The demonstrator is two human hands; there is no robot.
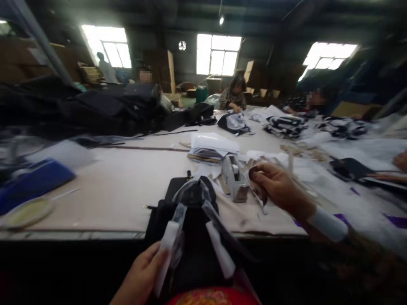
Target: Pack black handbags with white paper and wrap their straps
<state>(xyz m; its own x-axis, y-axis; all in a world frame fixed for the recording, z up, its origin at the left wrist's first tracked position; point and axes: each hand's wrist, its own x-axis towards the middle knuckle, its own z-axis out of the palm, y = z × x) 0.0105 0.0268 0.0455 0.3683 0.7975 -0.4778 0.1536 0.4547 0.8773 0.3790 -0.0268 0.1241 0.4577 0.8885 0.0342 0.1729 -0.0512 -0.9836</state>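
Gripping the strap (169, 233) of the bag (192, 250), lower centre, fingers of the left hand (143, 269) should keep it flat. Right hand (280, 188) is near the dispenser (234, 178), but too blurry to tell its grip.

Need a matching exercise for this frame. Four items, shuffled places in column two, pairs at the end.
Things
1. bare left hand
2. bare right hand
3. boxy grey-white tape dispenser
4. blue, plastic-looking tray

Places
A. on the pale, flat-topped table, just this side of the stacked white papers
B. at the picture's left edge
C. at the flat white strip on a strap of the black fabric backpack
D. raised, just right of the dispenser

Pairs: 1-C, 2-D, 3-A, 4-B
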